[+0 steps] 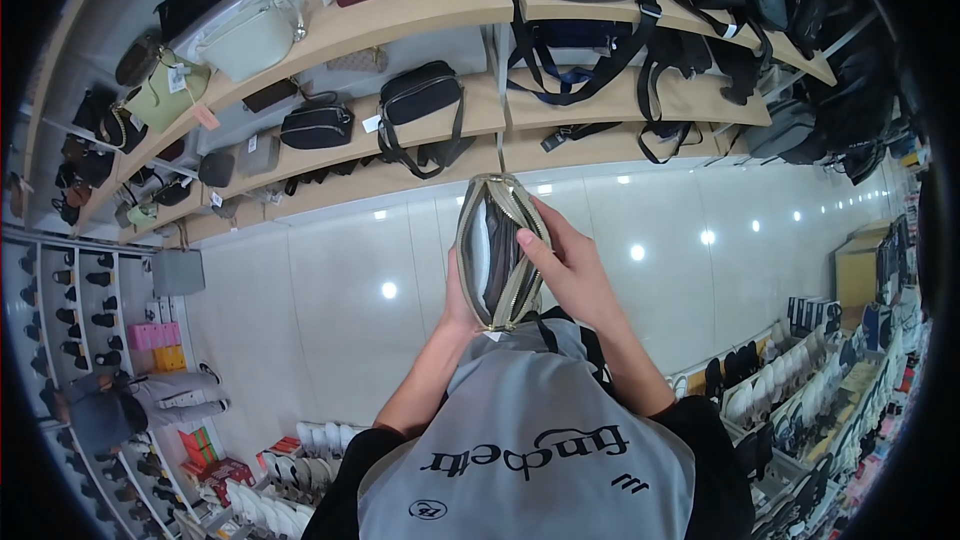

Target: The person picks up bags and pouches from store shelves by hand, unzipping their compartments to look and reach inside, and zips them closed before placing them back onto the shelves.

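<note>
A small olive-beige zip bag [468, 240] is held up in front of my chest, its top unzipped and gaping. Inside, a dark lining and something white along the left side show. My left hand [460, 295] grips the bag's left side from below, its fingers mostly hidden behind it. On the right side, my right hand [568, 258] clasps the bag, thumb over the zipped edge and fingers behind. A dark strap hangs near the bag's lower end, and a small white tag shows there.
Wooden shelves [400, 120] with handbags and shoulder bags curve across the front. Shoe racks [810, 390] stand at the lower right, more shoes at the lower left. Another person [110, 405] is by the left shelves. A grey box [178, 272] sits on the tiled floor [330, 340].
</note>
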Action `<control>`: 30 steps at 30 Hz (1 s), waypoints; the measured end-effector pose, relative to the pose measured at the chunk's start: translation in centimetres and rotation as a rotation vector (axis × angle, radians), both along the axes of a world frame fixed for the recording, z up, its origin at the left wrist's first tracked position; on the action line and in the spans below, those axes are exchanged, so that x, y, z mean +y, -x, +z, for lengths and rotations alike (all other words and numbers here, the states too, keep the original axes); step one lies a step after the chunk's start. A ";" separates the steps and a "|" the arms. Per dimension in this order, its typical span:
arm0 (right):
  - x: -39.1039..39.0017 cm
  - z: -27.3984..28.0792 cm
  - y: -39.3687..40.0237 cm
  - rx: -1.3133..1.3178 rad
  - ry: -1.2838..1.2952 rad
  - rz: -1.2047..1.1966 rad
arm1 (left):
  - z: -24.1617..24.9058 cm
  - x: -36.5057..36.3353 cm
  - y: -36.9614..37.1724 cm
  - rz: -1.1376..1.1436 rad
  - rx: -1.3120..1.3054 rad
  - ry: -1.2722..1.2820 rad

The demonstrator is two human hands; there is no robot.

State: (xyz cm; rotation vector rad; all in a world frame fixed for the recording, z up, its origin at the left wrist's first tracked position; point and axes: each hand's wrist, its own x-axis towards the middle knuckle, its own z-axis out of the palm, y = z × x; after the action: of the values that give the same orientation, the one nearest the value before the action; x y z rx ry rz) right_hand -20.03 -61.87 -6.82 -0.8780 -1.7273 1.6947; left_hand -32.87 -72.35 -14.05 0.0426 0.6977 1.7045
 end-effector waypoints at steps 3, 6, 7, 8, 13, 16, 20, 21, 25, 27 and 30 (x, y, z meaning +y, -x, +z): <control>-0.4 1.8 0.0 -0.121 -0.152 -0.116 | 0.7 0.2 0.2 -0.009 0.067 0.074; -0.6 1.3 -0.1 -0.100 -0.306 -0.160 | -0.9 -0.1 1.0 -0.055 0.044 -0.015; -0.7 1.0 -0.4 -0.105 -0.340 -0.168 | -1.2 -0.2 1.0 -0.066 0.073 -0.049; -0.7 0.7 -0.4 -0.109 -0.376 -0.175 | -1.5 -0.2 0.9 -0.076 0.103 -0.084; -1.5 -0.4 0.2 -0.028 -0.173 -0.302 | -0.8 0.4 -0.1 -0.111 0.120 -0.090; -1.5 0.5 0.7 -0.006 -0.062 -0.296 | -2.8 0.5 -0.1 -0.100 0.058 -0.141; -0.6 1.0 1.6 -0.007 -0.117 -0.205 | -1.9 0.7 1.5 -0.093 -0.017 -0.190; -0.3 2.0 1.3 -0.112 -0.043 -0.125 | -0.7 0.9 1.4 -0.077 0.004 -0.088; 0.6 0.9 1.6 -0.122 -0.165 -0.030 | 0.5 1.4 1.7 -0.131 0.448 0.151; 1.0 -0.2 1.8 -0.046 -0.021 -0.031 | 0.5 1.4 1.4 -0.093 0.551 0.272; 1.1 -0.5 1.8 0.031 0.082 -0.040 | 3.1 0.9 1.5 0.079 0.434 0.203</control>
State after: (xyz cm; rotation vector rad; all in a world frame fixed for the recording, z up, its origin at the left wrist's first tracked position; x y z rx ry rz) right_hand -21.86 -60.82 -7.28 -0.9124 -1.6195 1.7543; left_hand -34.37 -71.42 -10.96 0.2512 1.2052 1.7079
